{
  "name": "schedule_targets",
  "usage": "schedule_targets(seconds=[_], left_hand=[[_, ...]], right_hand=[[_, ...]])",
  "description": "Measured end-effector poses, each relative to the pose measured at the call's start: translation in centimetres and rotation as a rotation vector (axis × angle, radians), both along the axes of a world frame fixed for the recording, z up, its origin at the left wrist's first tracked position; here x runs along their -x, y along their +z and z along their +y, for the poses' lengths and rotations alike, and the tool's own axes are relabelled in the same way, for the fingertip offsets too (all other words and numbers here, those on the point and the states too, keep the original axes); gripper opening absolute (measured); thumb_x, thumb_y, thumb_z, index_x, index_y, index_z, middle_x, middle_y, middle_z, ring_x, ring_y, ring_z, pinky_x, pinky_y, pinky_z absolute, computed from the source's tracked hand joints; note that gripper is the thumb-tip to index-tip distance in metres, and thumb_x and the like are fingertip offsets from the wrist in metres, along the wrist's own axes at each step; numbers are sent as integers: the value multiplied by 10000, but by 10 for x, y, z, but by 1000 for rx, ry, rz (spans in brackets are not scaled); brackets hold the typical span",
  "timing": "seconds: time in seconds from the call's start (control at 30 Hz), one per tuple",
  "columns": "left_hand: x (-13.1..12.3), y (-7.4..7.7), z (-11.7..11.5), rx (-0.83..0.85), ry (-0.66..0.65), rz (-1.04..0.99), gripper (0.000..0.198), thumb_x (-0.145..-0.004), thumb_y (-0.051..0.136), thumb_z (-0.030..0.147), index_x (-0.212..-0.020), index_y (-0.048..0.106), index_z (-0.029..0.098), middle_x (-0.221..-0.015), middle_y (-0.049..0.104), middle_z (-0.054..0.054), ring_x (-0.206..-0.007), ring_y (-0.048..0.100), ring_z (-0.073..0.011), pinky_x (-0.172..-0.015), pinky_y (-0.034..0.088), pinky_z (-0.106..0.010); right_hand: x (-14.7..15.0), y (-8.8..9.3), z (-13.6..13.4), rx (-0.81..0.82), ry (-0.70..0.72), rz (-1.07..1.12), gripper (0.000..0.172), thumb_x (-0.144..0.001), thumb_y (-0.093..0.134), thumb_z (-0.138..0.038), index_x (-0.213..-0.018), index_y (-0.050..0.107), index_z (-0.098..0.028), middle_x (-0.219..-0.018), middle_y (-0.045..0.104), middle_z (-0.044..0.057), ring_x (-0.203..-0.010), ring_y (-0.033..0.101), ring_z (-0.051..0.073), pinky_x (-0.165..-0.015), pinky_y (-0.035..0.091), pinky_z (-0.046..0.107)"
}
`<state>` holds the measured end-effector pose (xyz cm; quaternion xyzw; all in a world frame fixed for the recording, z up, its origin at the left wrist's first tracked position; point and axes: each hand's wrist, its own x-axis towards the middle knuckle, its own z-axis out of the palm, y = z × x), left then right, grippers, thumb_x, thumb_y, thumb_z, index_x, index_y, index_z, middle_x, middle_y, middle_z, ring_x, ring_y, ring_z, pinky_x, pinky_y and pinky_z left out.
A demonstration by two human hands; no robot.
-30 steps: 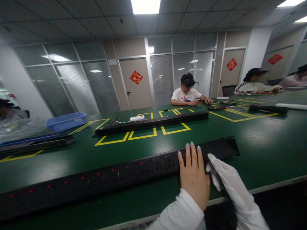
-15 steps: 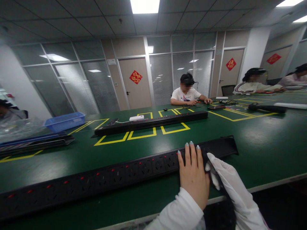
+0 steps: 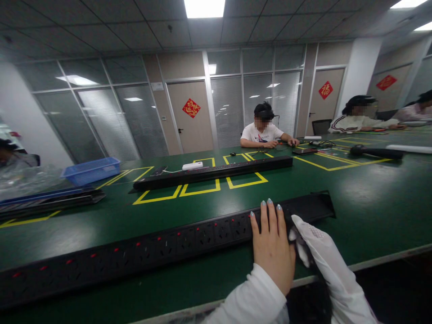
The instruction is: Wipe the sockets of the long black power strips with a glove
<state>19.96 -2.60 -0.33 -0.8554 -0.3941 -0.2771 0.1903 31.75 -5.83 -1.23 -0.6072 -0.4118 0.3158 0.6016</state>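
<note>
A long black power strip [image 3: 182,240] with a row of sockets and small red indicators runs diagonally across the near table. Its right end is a plain black section [image 3: 319,206]. My left hand [image 3: 272,249], bare with painted nails, lies flat over the strip, fingers stretched out. Close beside it, my right hand [image 3: 317,243] wears a white glove with gripping dots. The gloved fingers are bent together at the strip's near edge; whatever they hold is hidden. Something dark shows beneath that glove.
A second black power strip [image 3: 216,173] lies farther back, beside a white device [image 3: 192,166] with a cable. At left are a blue basket [image 3: 91,172] and clear plastic wrapping [image 3: 29,180]. A black tool-like item [image 3: 374,152] lies right. Co-workers sit across the green table [image 3: 381,202].
</note>
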Motion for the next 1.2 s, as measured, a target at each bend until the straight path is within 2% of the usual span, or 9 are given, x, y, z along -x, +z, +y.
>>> schedule_targets(seconds=[1.2], left_hand=[[-1,0,0,-16,9,6,734,-881,513,466,-1481,285,111,-1549,279,-161,-1432,231,-328,-1097,350,-547]], right_hand=[[1,0,1,21,-31,-27,527,-788,592,-700,-627,587,-198,-301,469,-68,-296,405,85,-391,302,202]])
